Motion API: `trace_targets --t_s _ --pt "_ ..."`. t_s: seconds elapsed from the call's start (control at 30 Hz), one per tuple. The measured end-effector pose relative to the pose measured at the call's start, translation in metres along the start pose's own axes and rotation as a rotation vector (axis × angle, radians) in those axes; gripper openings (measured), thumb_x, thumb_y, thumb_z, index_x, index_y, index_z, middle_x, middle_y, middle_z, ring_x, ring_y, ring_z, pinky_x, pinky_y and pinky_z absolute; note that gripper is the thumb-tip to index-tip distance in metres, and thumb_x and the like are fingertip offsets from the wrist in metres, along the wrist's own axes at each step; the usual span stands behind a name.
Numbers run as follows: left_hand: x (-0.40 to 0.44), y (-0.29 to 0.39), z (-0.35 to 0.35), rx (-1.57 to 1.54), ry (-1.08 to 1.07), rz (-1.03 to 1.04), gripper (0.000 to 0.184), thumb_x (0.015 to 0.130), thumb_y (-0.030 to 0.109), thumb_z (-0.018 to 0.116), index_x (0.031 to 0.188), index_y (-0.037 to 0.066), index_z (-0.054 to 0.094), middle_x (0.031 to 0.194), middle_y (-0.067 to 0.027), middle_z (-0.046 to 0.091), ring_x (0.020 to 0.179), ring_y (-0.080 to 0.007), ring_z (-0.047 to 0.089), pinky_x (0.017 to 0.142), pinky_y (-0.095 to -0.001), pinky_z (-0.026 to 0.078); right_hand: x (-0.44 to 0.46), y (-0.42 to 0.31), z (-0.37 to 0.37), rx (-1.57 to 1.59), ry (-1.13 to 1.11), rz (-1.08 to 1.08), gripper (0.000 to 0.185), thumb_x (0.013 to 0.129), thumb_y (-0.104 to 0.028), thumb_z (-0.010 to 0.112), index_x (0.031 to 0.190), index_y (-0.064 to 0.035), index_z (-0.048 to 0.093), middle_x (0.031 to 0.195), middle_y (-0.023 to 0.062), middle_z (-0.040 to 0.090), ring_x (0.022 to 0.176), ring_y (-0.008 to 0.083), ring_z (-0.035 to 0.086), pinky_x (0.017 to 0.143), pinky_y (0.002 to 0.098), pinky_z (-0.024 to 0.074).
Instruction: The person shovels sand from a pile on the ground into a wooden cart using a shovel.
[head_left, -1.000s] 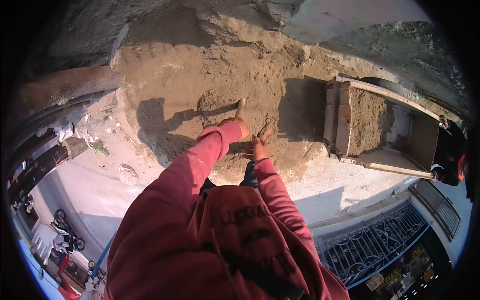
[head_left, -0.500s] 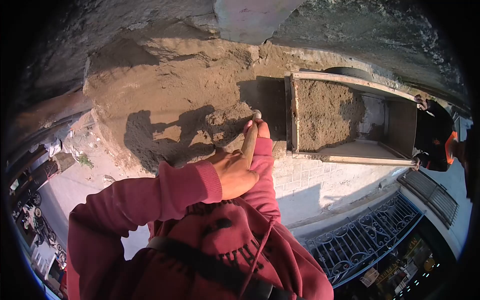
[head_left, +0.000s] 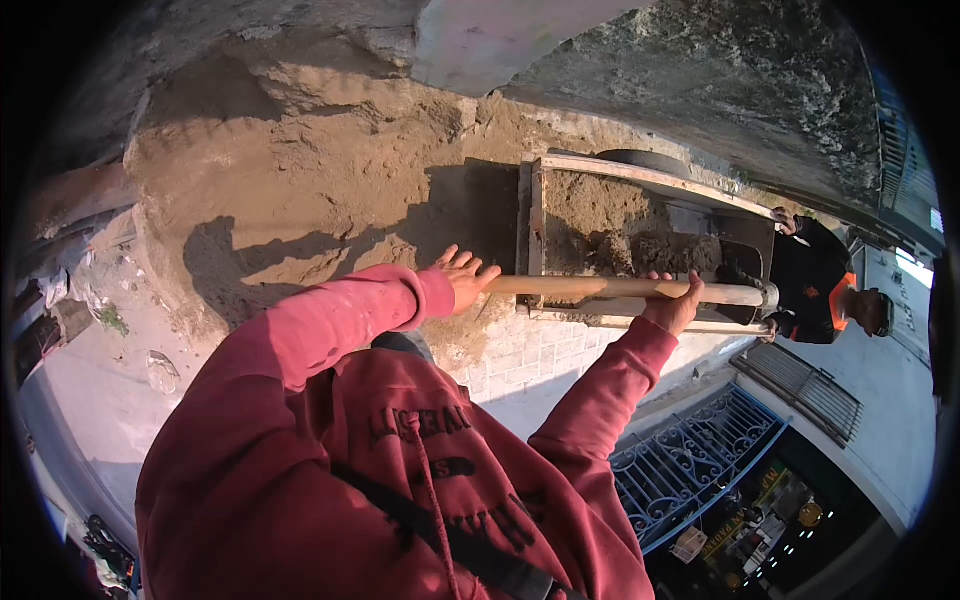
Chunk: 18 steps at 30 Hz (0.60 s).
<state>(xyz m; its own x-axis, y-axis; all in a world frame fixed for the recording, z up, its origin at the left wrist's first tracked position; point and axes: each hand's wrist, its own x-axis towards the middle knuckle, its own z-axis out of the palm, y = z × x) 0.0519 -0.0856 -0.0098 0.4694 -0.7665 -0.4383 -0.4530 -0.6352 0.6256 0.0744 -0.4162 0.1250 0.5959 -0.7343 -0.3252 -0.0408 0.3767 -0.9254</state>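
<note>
Two bare hands work at a long, round, pale wooden handle [head_left: 590, 287], which lies nearly level across the view, over the near side of a rectangular wooden-framed box [head_left: 535, 215] with metal-looking inner walls; the left hand [head_left: 462, 280] is at the handle's near end, touching it, its visible fingers spread and loosely stretched rather than curled round the wood, and its palm side cannot be seen; the right hand [head_left: 675, 305] is farther along, closed about the handle from below, with the thumb on one side and fingertips showing on the other; beyond it the handle ends in a dull grey metal collar [head_left: 769, 298], and the tool's blade cannot be told clearly from the shadow there. Brown, damp-looking sand [head_left: 603, 205] fills much of the box, with darker clumps near its middle; a broad spread of the same brown sand on the ground [head_left: 300, 175] reaches from the box to the left, crossed by a long shadow; at the box's far end a co-worker in black clothing with orange trim [head_left: 815, 280] has a hand at each corner; nearer the wearer lie pale block paving [head_left: 540, 350] and a blue scrolled metal railing [head_left: 700, 455].
</note>
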Motion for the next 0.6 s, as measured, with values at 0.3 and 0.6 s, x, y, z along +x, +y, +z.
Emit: trace_targets --t_s 0.3,0.6 --pt "0.052 0.137 -0.079 -0.54 0.568 0.292 0.029 0.081 0.036 0.065 0.087 0.008 0.064 0.077 -0.0123 0.066 0.078 -0.0326 0.066 0.074 -0.0429 0.051 -0.109 -0.167 0.085 -0.168 -0.021 -0.73 0.033 0.092 -0.033 0.056 0.099 -0.0013 0.049 0.071 0.0109 0.051 0.06 0.0246 0.053 0.059 0.0407 0.0471" --pt "-0.108 -0.179 -0.016 -0.343 0.537 -0.265 0.033 0.079 0.047 0.067 0.087 0.014 0.069 0.074 -0.0104 0.068 0.068 -0.031 0.065 0.066 -0.0429 0.052 -0.191 0.103 0.154 -0.414 -0.365 -0.294 0.042 0.1 -0.037 0.046 0.119 0.0008 0.048 0.104 0.018 0.063 0.089 0.0275 0.065 0.078 0.0384 0.0557"
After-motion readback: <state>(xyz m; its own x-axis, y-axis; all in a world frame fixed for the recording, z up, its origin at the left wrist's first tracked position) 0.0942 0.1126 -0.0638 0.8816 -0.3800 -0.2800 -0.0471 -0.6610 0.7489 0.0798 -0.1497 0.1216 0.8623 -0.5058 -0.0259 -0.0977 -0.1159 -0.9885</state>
